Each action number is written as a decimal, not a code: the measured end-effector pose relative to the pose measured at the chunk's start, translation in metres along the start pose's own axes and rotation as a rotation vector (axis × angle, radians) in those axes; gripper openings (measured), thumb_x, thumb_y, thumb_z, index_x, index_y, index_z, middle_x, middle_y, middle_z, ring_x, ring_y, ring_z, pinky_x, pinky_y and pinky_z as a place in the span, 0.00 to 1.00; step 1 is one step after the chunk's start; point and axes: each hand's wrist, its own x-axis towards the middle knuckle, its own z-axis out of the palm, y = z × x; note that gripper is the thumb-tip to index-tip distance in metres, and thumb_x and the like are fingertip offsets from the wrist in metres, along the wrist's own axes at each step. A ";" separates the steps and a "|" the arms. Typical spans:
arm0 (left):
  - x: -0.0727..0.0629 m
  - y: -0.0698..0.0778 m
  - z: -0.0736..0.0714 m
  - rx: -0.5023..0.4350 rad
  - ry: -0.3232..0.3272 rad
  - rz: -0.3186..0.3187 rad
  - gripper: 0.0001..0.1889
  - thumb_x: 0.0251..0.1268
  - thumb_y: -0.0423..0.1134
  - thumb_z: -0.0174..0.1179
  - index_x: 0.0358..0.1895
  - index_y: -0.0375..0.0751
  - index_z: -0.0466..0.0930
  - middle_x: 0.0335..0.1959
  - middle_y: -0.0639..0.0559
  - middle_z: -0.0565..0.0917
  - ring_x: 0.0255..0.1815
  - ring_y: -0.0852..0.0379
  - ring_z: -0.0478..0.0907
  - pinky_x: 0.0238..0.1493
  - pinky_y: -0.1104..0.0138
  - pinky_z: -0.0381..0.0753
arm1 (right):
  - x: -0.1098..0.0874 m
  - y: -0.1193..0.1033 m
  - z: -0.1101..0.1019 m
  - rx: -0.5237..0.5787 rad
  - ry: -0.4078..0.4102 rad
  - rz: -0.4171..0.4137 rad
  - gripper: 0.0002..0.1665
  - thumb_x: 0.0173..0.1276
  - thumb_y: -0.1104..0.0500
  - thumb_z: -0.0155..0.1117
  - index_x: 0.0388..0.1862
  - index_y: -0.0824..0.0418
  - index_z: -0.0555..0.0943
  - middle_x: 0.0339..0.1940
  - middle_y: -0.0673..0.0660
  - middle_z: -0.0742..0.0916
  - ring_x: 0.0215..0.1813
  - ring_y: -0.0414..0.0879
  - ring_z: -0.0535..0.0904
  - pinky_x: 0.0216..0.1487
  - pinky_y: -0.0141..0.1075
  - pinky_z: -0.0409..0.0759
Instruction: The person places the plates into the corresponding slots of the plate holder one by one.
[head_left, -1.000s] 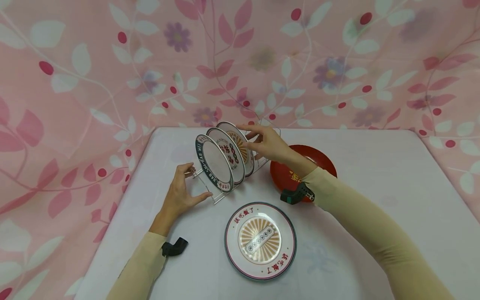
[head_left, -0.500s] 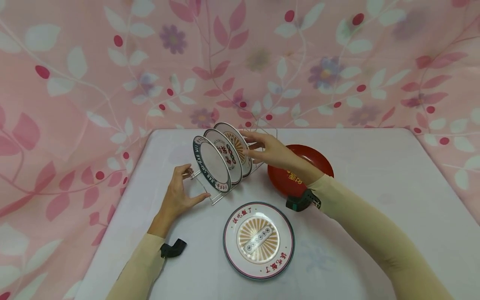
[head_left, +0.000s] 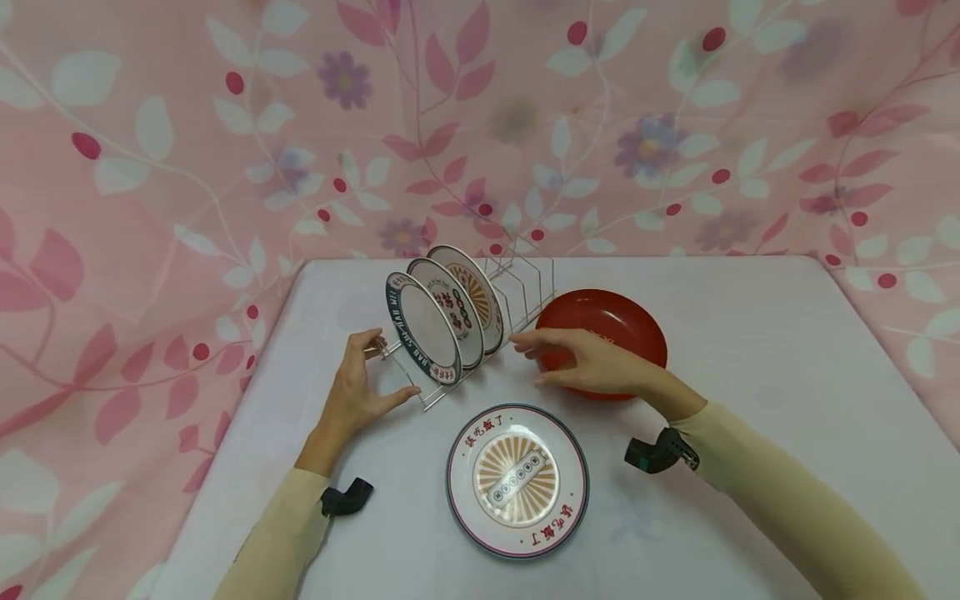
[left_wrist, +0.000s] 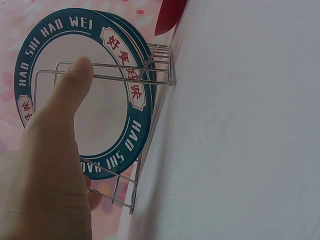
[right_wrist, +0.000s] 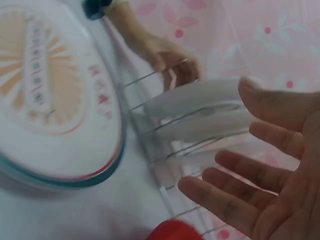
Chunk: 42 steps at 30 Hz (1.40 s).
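A wire dish rack point(head_left: 532, 287) stands slantwise on the table with three plates upright in its near-left part. The front plate point(head_left: 423, 327) has a green lettered rim; behind it stand a plate with red characters point(head_left: 459, 321) and a sunburst plate point(head_left: 487, 312). My left hand point(head_left: 356, 387) holds the rack's near end, thumb on the wire point(left_wrist: 112, 77) and fingers curled behind. With fingers spread and nothing in them, my right hand point(head_left: 588, 362) hovers between the rack and the red dish point(head_left: 626, 329), hiding part of that dish.
Another sunburst plate point(head_left: 517, 482), possibly a stack, lies flat on the white table point(head_left: 765, 367) before the rack. Pink floral cloth point(head_left: 645, 150) hangs behind the table's back edge. Black wrist cameras sit at both wrists.
My right hand has come away from the rearmost plate in the rack and moved toward me and right. The left hand stays on the rack, and the plates stand as before.
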 end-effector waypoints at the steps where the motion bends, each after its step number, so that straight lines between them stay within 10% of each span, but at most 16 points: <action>1: 0.000 0.000 0.000 0.000 0.000 0.001 0.58 0.42 0.70 0.69 0.65 0.25 0.61 0.55 0.30 0.71 0.52 0.45 0.76 0.56 0.54 0.79 | -0.006 0.006 0.002 0.033 -0.022 -0.012 0.34 0.65 0.56 0.69 0.70 0.52 0.71 0.68 0.55 0.78 0.67 0.53 0.75 0.64 0.52 0.78; 9: 0.001 0.002 0.000 0.003 -0.007 0.002 0.57 0.43 0.69 0.69 0.64 0.24 0.61 0.55 0.31 0.71 0.52 0.45 0.76 0.56 0.56 0.79 | -0.042 0.047 0.028 0.181 -0.141 -0.035 0.39 0.62 0.61 0.71 0.72 0.60 0.68 0.71 0.60 0.73 0.70 0.58 0.70 0.64 0.48 0.78; 28: 0.001 0.001 -0.001 0.006 -0.012 -0.001 0.57 0.43 0.69 0.69 0.65 0.26 0.60 0.55 0.32 0.71 0.53 0.47 0.75 0.58 0.59 0.78 | -0.056 0.055 0.052 -0.010 -0.127 0.005 0.50 0.59 0.54 0.74 0.76 0.56 0.61 0.72 0.53 0.72 0.61 0.46 0.71 0.56 0.32 0.82; 36: 0.001 0.002 -0.002 0.006 -0.015 -0.019 0.56 0.43 0.68 0.70 0.66 0.28 0.60 0.55 0.32 0.71 0.53 0.46 0.75 0.58 0.58 0.79 | -0.057 0.055 0.052 -0.060 -0.081 0.044 0.40 0.60 0.55 0.74 0.70 0.57 0.70 0.48 0.49 0.78 0.41 0.43 0.75 0.38 0.30 0.82; 42: -0.001 0.002 -0.002 -0.005 -0.020 -0.031 0.56 0.42 0.66 0.73 0.66 0.29 0.60 0.56 0.32 0.71 0.53 0.46 0.75 0.57 0.56 0.79 | -0.058 0.059 0.053 0.035 -0.070 0.069 0.34 0.63 0.58 0.71 0.68 0.56 0.71 0.50 0.52 0.81 0.45 0.45 0.76 0.40 0.30 0.82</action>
